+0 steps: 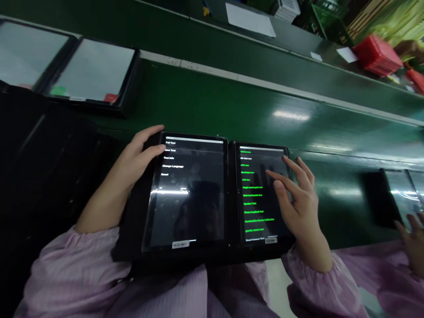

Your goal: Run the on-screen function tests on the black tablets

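Two black tablets lie side by side in front of me in a dark holder or case. The left tablet (192, 207) shows a short menu in white text. My left hand (134, 161) grips its upper left edge, thumb over the bezel beside the menu and index finger at the top corner; the other fingers are hidden. The right tablet (253, 181) shows a list of test names, mostly in green. Over its right side my right hand (300, 194) is open, fingers apart, index fingertip at the screen. Whether it touches the glass I cannot tell.
Two more tablets, one with green and red stickers (94, 68), lie at upper left. A green bench (205, 97) with pale strips stretches behind. Beyond are white paper (250, 20) and red trays (377, 55). At right, another person's hand (414, 238) is near a tablet (402, 190).
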A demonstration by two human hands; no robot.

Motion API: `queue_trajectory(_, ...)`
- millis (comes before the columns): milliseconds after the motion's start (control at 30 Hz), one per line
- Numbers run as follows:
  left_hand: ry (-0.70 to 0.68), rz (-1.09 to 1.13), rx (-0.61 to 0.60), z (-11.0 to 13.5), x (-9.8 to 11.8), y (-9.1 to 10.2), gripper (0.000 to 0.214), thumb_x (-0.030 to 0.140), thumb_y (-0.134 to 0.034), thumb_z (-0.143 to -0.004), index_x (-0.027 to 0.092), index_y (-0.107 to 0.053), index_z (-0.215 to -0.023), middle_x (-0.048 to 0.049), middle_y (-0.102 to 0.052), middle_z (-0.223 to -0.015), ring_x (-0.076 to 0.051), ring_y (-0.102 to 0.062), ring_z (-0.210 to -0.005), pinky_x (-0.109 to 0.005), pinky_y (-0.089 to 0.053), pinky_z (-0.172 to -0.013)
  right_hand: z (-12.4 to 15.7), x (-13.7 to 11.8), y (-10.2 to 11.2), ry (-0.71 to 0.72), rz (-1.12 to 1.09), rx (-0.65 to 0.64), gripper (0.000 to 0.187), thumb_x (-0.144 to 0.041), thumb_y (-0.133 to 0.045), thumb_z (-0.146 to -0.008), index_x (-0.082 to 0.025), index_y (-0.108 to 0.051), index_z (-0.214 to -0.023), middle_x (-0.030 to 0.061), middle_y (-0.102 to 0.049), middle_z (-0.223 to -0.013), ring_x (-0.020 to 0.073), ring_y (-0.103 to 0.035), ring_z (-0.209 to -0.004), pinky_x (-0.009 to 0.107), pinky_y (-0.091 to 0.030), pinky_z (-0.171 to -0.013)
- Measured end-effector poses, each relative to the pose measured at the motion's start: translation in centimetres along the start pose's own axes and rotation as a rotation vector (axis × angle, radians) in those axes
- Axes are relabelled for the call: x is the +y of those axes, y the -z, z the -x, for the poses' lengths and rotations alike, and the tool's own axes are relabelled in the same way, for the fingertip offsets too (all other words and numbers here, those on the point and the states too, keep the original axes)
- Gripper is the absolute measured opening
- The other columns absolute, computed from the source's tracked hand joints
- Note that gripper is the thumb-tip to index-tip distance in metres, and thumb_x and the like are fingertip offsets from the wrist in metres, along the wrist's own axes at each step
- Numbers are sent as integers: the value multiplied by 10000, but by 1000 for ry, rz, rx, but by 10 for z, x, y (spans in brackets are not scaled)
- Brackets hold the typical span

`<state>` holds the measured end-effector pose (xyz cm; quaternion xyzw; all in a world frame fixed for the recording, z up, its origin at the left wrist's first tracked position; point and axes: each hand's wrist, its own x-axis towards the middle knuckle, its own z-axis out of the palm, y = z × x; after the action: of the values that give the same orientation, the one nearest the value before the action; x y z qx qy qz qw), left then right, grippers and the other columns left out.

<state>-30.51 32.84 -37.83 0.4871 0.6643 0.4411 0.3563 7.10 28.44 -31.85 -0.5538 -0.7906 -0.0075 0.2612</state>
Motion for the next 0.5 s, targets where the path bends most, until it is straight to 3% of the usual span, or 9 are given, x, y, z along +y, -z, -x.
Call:
queue_trajectory(133, 29, 54, 34, 0, 6, 1, 512, 375, -740, -797, 244, -760, -1292, -62, -702, -1485, -358, -538, -1495, -563, -324, -1331, 3, -1, -1, 8, -12, -40, 362, -402, -507, -1101, -290, -839, -1188, 113, -647, -1532, 394, -480, -1529, 727, -452, -1199)
queue_trajectory(233, 26, 57, 32, 0, 7, 2, 494, 362, -744, -782, 243, -764, -1261, -55, -712, -1469, -355, -538, -1495, -549, -339, -1326, 3, -2, -5, 17, 0, -47, 360, -396, -505, -1100, -301, -833, -1212, 104, -626, -1556, 392, -455, -1546, 725, -424, -1222)
queue_trajectory(367, 11, 119, -3, 5, 4, 3, 616, 374, -742, -759, 225, -708, -1357, -83, -671, -1528, -354, -562, -1474, -524, -381, -1301, 4, 1, -7, 43, 17, -54, 392, -426, -486, -1105, -285, -836, -1210, 111, -607, -1578, 415, -392, -1583, 751, -381, -1237)
queue_trajectory(500, -11, 85, -144, 8, -3, 10, 808, 425, -763, -757, 282, -561, -1526, -61, -500, -1697, -318, -431, -1586, -495, -287, -1339, 5, 7, -2, 25, -4, 0, 359, -405, -509, -1101, -281, -837, -1181, 101, -671, -1509, 394, -489, -1529, 698, -451, -1201)
